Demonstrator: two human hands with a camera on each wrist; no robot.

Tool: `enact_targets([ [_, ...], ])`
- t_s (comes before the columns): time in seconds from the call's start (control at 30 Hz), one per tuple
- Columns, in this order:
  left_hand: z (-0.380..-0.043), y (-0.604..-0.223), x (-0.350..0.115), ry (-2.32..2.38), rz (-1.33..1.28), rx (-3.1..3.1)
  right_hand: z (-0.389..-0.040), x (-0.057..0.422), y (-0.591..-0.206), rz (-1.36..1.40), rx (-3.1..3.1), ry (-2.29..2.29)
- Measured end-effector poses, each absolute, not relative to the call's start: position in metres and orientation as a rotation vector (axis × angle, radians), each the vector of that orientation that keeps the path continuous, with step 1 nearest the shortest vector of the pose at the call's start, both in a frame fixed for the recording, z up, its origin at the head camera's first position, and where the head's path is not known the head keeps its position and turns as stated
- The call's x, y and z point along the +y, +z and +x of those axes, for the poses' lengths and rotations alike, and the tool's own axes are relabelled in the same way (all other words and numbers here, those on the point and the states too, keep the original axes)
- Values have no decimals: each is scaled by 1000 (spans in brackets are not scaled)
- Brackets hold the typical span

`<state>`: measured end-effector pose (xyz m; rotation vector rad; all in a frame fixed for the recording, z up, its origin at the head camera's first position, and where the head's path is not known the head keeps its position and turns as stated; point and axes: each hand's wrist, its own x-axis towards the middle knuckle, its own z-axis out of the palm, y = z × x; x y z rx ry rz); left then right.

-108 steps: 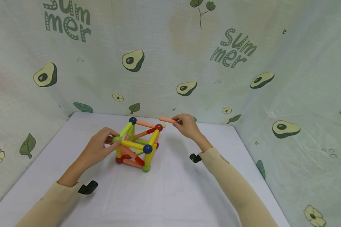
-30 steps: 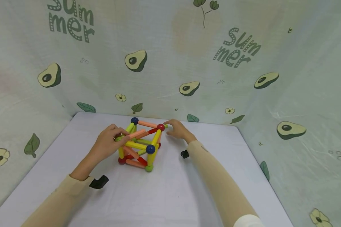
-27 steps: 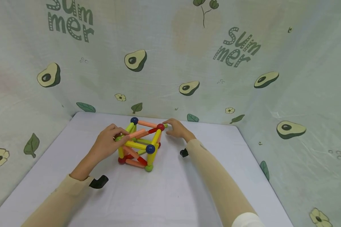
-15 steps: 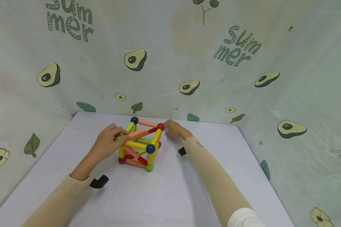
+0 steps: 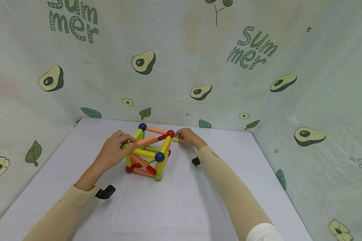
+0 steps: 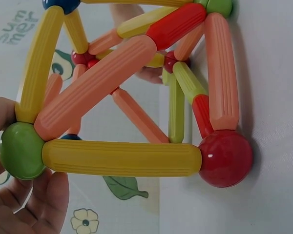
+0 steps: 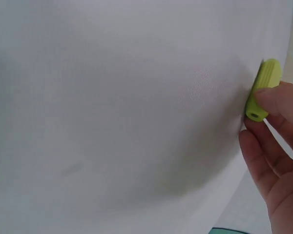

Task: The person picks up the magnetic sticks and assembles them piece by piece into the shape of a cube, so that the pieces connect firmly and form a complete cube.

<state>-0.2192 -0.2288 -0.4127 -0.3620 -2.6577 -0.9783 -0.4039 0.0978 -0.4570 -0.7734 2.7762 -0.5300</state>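
A cube-like frame of magnetic rods (image 5: pixel 143 153) and coloured balls stands on the table. My left hand (image 5: pixel 114 150) holds its near-left top corner, with fingers about the green ball (image 6: pixel 22 150) there. From that corner a salmon rod (image 5: pixel 145 141) slants over the top toward the red ball (image 5: pixel 170 133); its far end stops short of the ball. Just right of the red ball, my right hand (image 5: pixel 188 137) pinches a short lime-green rod (image 7: pixel 264 92) between thumb and fingers, close to the tabletop.
The white-covered table (image 5: pixel 184 207) meets printed cloth walls (image 5: pixel 169 67) at the back and sides. A dark blue ball (image 5: pixel 160 157) marks the frame's near-right top corner. Black wrist-camera mounts (image 5: pixel 105 192) jut from both cuffs.
The salmon rod, earlier in my right hand, now extends from the green ball corner. My right hand moved to the lime-green rod behind the red ball, took hold and shifted it slightly nearer.
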Motion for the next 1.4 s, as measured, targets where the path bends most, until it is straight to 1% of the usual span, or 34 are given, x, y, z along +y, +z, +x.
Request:
enact_targets([
  [0.13,-219,-412,-229,-983,-364,-2659,-395,104,-454,-743,2747,-532],
  [0.37,-220,-412,-230,-1011,-376,-2658,-381,122,-443,-869,2764,-499],
  [0.47,-221,-414,-232,-1009,-367,-2660,-376,126,-426,-937,2793,-549],
  [0.6,-220,-416,-234,-1004,-358,-2652,-366,122,-394,-1071,2833,-655],
  [0.73,-220,-417,-236,-1014,-367,-2643,-351,110,-364,-1254,2858,-722],
  [0.87,-221,-417,-236,-1019,-369,-2643,-336,92,-346,-1401,2805,-723],
  [1.1,-225,-423,-234,-1007,-371,-2646,-323,64,-346,-1526,2716,-622],
  [1.4,-223,-420,-230,-1017,-389,-2632,-318,50,-352,-1581,2687,-577],
])
